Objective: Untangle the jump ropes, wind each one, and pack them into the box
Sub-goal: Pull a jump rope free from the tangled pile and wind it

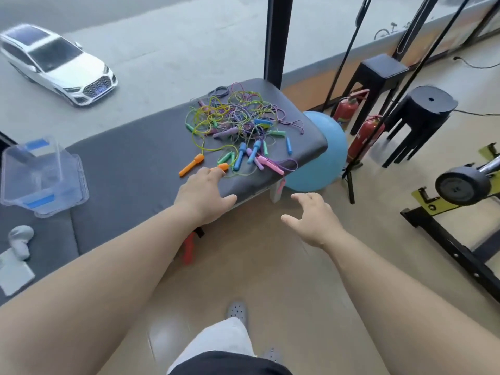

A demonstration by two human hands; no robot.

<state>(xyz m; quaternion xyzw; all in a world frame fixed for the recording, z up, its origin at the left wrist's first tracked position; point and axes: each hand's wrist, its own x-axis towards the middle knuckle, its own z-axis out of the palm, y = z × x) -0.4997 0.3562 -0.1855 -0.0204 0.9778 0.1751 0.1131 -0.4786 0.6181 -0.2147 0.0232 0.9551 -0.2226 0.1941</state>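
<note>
- on the bench (130, 152), toward its right end: ropes (238, 120) in one tangled heap.
- at the left end, well apart: clear box (40, 180), blue clips.
- left hand (205, 197) flat, fingers straight, tips at an orange handle (223, 166).
- right hand (311, 217) over the floor, fingers spread, holding nothing.
- outside, car (56, 63) plate too blurred to read.

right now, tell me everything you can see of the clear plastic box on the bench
The clear plastic storage box sits upright at the left end of the dark grey padded bench, well apart from the tangled jump ropes. Its walls are see-through, its top is open, and nothing shows inside. Blue latch clips mark its near and far ends. A wider clear rim beneath it looks like its lid, though that is uncertain. Neither the left hand nor the right hand touches it.
</note>
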